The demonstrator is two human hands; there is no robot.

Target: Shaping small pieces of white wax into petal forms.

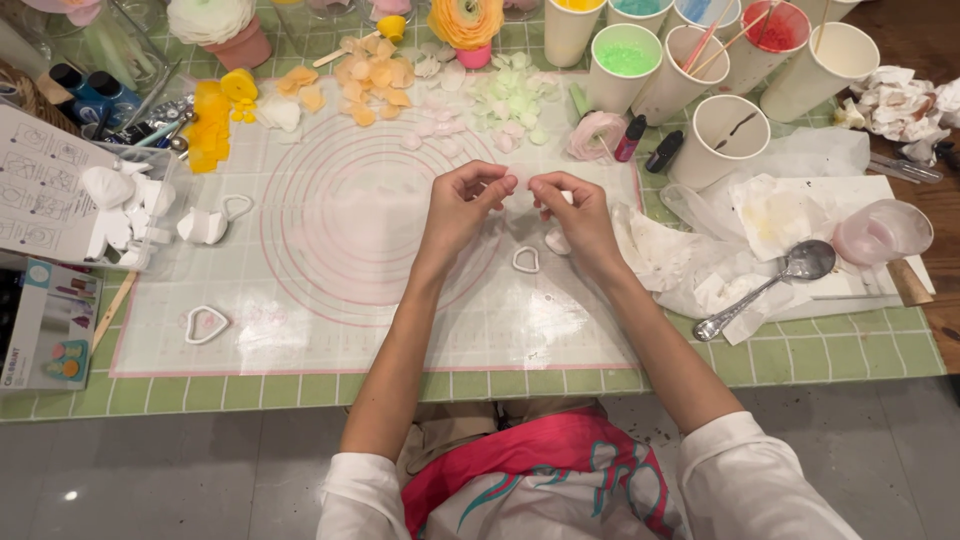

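Observation:
My left hand (462,203) and my right hand (574,213) meet above a translucent silicone mat (340,290) printed with pink rings. Together their fingertips pinch a thin, pale, almost see-through petal piece (522,187). Just below my right hand lie a small white heart-shaped cutter (526,260) and a small white lump (557,241). Rows of finished petals lie at the far side of the mat: orange ones (375,80), pale pink ones (437,115) and pale green ones (512,98).
Several paper cups with coloured paint (625,62) stand far right, an empty cup (722,135) beside them. A metal spoon (770,282) lies on crumpled plastic at right. White cutters (205,323) and white moulds (120,205) sit left, with yellow petals (212,125).

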